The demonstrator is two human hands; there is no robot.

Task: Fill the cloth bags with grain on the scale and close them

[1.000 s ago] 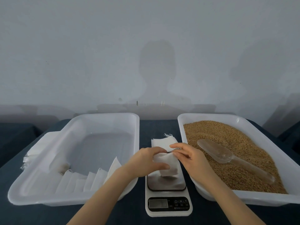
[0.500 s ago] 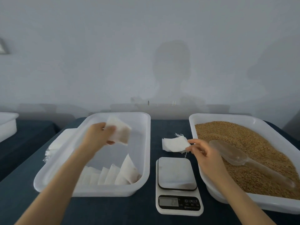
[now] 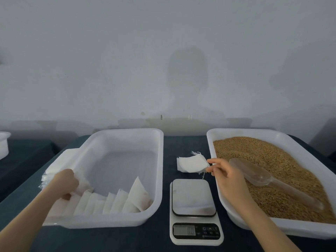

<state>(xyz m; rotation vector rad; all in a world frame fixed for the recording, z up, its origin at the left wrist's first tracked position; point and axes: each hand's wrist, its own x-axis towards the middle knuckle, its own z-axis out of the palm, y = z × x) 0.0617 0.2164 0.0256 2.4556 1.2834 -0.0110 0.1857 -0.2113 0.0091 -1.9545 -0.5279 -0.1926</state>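
Cloth bags: a row of filled white bags (image 3: 116,200) leans along the near wall of the left tray, at about 7 o'clock from the scale; the one at the right end stands tallest and tilts left.
Empty bags: a small flat stack of white cloth bags (image 3: 190,163) lies on the worktop at 12 o'clock from the scale, between the two trays, with loose threads at its far and near corners.
Left hand: the left hand (image 3: 66,183) is inside the left tray at its near left corner, fingers closed on a filled bag (image 3: 82,185) at the left end of the row.
Right hand: the right hand (image 3: 226,176) reaches over the near left rim of the grain tray, fingers loosely curled, index fingertip touching the right edge of the empty stack; whether it is pinching a bag I cannot tell.
Scale: the white scale (image 3: 195,211) sits at 6 o'clock on the dark worktop (image 3: 167,144), its plate bare; the digits on the display are too blurred to read.
Left tray: a white tray (image 3: 160,160), its floor mostly bare beyond the row.
Grain tray: a white tray (image 3: 272,132) at 3 o'clock, filled with brown grain (image 3: 254,150).
Scoop: a clear plastic scoop (image 3: 254,173) lies on the grain, handle pointing toward 4 o'clock.
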